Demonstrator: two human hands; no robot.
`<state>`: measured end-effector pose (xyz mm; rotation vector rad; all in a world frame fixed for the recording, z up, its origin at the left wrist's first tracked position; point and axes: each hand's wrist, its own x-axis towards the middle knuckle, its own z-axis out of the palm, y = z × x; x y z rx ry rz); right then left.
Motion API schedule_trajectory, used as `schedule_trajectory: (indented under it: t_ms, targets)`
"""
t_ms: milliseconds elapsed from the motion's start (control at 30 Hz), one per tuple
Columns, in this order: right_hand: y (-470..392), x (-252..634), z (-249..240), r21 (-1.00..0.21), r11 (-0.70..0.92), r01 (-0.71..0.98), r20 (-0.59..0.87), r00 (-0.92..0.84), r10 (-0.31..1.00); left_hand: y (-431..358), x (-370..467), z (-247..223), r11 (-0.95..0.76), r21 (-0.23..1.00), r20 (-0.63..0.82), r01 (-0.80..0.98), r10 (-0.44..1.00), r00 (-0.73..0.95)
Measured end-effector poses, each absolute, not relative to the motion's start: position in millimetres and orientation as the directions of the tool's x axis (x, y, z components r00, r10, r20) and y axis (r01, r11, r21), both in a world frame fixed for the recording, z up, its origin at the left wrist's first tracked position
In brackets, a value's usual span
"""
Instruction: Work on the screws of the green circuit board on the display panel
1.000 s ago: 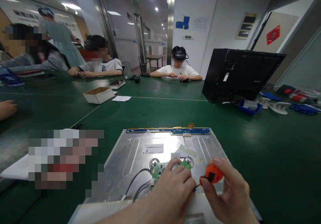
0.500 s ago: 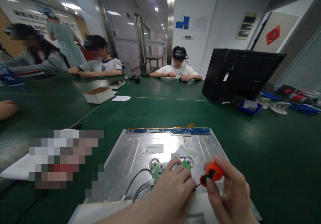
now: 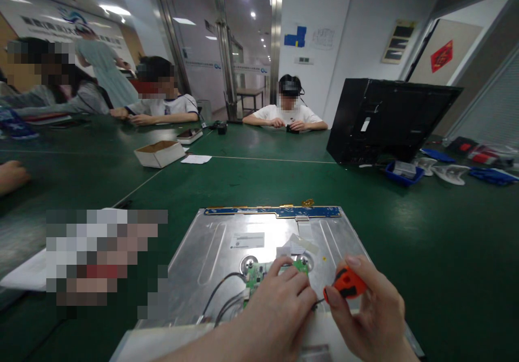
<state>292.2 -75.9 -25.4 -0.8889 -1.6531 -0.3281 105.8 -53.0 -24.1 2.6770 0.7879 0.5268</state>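
Observation:
My right hand [image 3: 375, 308] grips an orange and black screwdriver [image 3: 349, 283] by its handle. The screwdriver's thin shaft points left, toward my left hand, and its tip is hidden. My left hand [image 3: 284, 302] lies over a green circuit board [image 3: 259, 273], fingers curled and close together. Its fingertips and thumb are mostly hidden, so whatever they pinch cannot be made out. Under both hands is a flat metal display panel [image 3: 194, 265], back side up, with a blue circuit strip [image 3: 271, 211] along its far edge. Dark cables [image 3: 221, 292] run from the board's left side.
A black monitor [image 3: 389, 119] stands at the right rear, beside a blue tray [image 3: 404, 173] of small parts. An open white box [image 3: 159, 154] and paper [image 3: 197, 159] lie left of centre. Other people sit around the green table [image 3: 259, 181]; a co-worker's hand [image 3: 14, 177] shows at left.
The screwdriver handle has turned in my right hand, whose thumb and fingers have shifted their grip slightly. My left hand and the panel look unmoved.

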Motion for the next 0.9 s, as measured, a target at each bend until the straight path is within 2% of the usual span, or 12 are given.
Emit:
schedule_trajectory:
  t_ms: [267,467,667,900]
  targets:
    - [-78,302,-33,-0.252,0.691,0.678,0.905,-0.089,0.417,-52,105,-27,-0.805,0.393,0.263,0.445,0.562,0.785]
    - [-80,305,-31,-0.324,0.717,0.618,0.868,-0.108,0.485,-50,105,-25,-0.799,0.404,0.232,0.446,0.561,0.794]
    - [-77,299,-34,-0.298,0.709,0.640,0.899,-0.063,0.434,-53,106,-25,-0.793,0.398,0.231,0.461,0.573,0.787]
    - [-73,290,-13,-0.173,0.670,0.722,0.943,-0.076,0.324,-51,105,-25,-0.805,0.396,0.263,0.442,0.561,0.785]
